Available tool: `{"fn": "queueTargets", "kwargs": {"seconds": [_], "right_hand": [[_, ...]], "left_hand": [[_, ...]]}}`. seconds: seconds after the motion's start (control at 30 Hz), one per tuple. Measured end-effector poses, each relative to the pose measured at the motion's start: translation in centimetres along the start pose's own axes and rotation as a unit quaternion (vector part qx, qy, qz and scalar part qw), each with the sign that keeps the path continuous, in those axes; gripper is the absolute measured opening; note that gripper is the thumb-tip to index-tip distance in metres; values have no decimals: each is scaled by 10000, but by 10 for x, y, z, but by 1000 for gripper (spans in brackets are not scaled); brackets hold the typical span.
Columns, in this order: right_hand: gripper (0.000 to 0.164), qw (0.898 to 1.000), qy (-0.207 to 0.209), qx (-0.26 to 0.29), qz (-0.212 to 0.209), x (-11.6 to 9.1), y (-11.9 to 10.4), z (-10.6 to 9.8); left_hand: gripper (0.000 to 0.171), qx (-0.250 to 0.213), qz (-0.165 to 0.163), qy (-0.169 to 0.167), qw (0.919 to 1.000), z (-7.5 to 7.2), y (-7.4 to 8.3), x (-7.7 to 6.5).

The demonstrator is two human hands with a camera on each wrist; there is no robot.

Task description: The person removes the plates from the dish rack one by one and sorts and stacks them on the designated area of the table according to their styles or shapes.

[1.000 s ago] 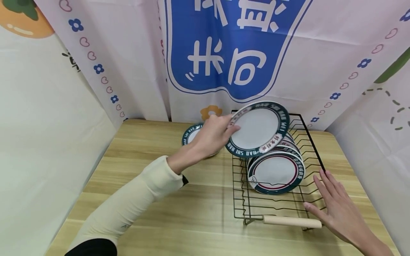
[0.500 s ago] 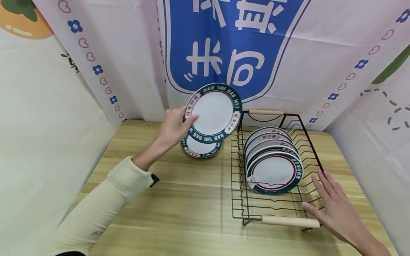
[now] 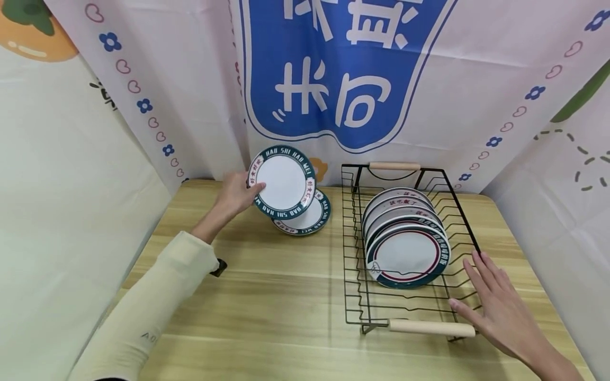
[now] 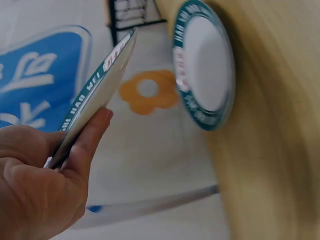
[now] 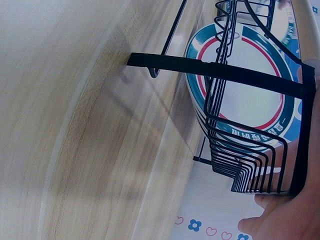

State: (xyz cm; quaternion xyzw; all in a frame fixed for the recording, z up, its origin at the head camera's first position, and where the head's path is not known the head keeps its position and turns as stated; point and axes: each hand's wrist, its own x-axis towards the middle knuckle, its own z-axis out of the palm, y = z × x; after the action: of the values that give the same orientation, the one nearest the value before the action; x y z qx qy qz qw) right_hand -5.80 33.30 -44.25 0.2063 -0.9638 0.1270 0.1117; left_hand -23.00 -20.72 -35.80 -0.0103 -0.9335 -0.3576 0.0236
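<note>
My left hand (image 3: 236, 193) pinches a white plate (image 3: 282, 182) with a dark green lettered rim by its left edge, thumb on the face and fingers behind. In the left wrist view the held plate (image 4: 95, 95) shows almost edge-on. Below it a matching plate (image 3: 312, 216) lies on the table, partly covered by the held one in the head view. My right hand (image 3: 500, 309) rests at the right side of a black wire dish rack (image 3: 405, 307), fingers spread along its edge. Several plates stand leaning in a row in the rack, the front one (image 3: 409, 256) with a red inner ring.
The rack has a wooden handle (image 3: 431, 328) at the front and another (image 3: 394, 166) at the back. A wooden table (image 3: 257, 312) carries everything. Behind it hangs a printed cloth (image 3: 305, 69) with a blue panel, and pale cloth walls flank both sides.
My left hand has carried the plate from over the rack leftward, then down above the plate on the table. The right hand has stayed at the rack's side.
</note>
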Motion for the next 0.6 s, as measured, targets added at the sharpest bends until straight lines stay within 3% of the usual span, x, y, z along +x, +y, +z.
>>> {"fn": "queueTargets", "kwargs": {"seconds": [0.13, 0.23, 0.37, 0.6], "right_hand": [[89, 10000, 6, 18, 5, 1, -1, 0], [88, 10000, 19, 27, 5, 2, -1, 0], [88, 10000, 39, 30, -12, 1, 0, 0], [88, 10000, 8, -24, -6, 0, 1, 1]], "left_hand": [[27, -47, -460, -243, 9986, 10, -19, 7], [25, -181, -575, -332, 9976, 17, -28, 11], [22, -450, -604, -460, 9961, 27, -34, 16], [21, -859, -1029, -781, 9879, 42, -41, 22]]}}
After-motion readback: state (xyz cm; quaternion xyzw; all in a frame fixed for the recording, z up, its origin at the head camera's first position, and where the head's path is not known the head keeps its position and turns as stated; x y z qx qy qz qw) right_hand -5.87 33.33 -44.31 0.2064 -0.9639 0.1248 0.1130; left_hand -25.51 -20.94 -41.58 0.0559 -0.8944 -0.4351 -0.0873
